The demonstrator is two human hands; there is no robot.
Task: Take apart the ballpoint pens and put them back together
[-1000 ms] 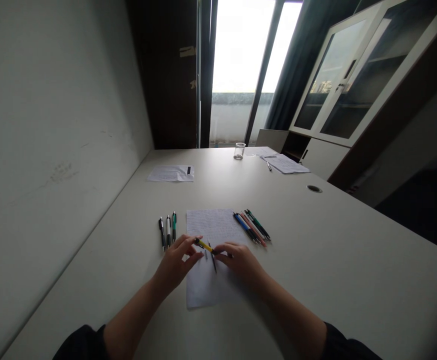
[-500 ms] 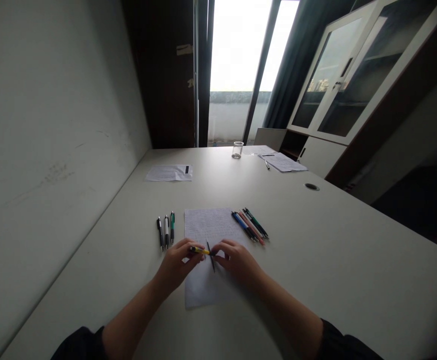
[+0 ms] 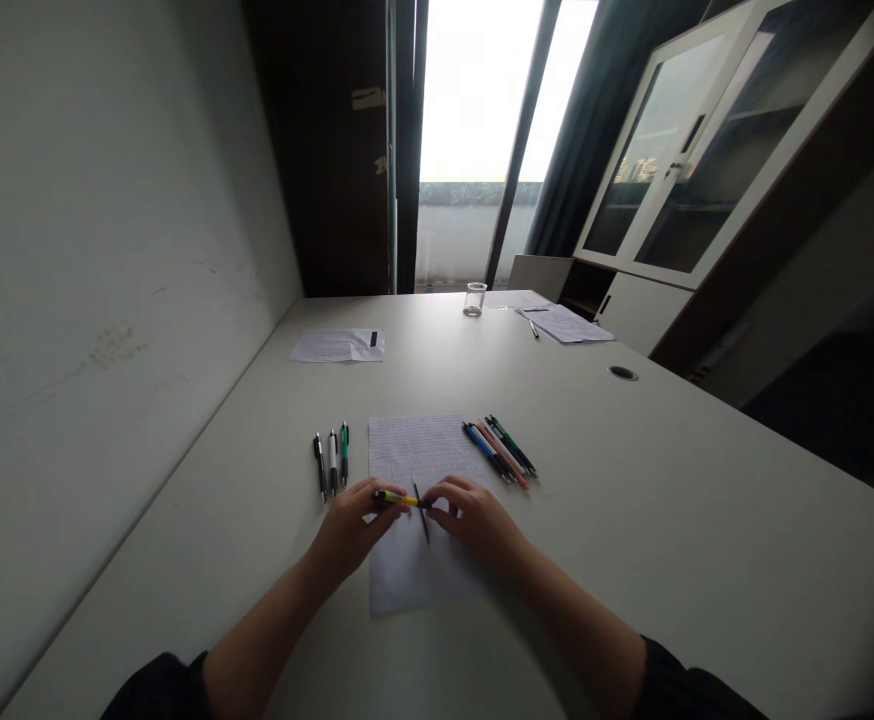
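White worktop [image 3: 692, 510] stretches forward through a dim room, with a pale wall [image 3: 107, 200] along its left side. Nearest are two bare forearms in dark sleeves [image 3: 159, 688], reaching in from the bottom corners and meeting near the middle. The left hand [image 3: 353, 517] pinches the left part of a yellow pen [image 3: 411, 500] with dark ends, between thumb and fingers. The right hand [image 3: 476, 515] pinches the pen's dark right end the same way. The pen lies nearly level between the two hands, above a sheet of paper [image 3: 396, 580] with lines of writing on its far half. Beneath the pen, a thin dark stick [image 3: 426, 530] slants across the sheet; whether the two touch is hard to tell.

Just past the left hand, three pens [image 3: 333, 465] lie side by side: black, white and green. Beyond the right hand, at the sheet's right edge, a row of pens [image 3: 503, 452] includes blue, pink and green ones.

Farther back, a loose paper [image 3: 338, 346] lies on the left and a round hole [image 3: 623, 373] opens on the right. Near the far edge stand a clear glass [image 3: 474, 300] and, to its right, more papers [image 3: 568, 323]. Behind are a bright window [image 3: 474, 100], a dark curtain [image 3: 583, 120] and a glass-doored cabinet [image 3: 677, 170].
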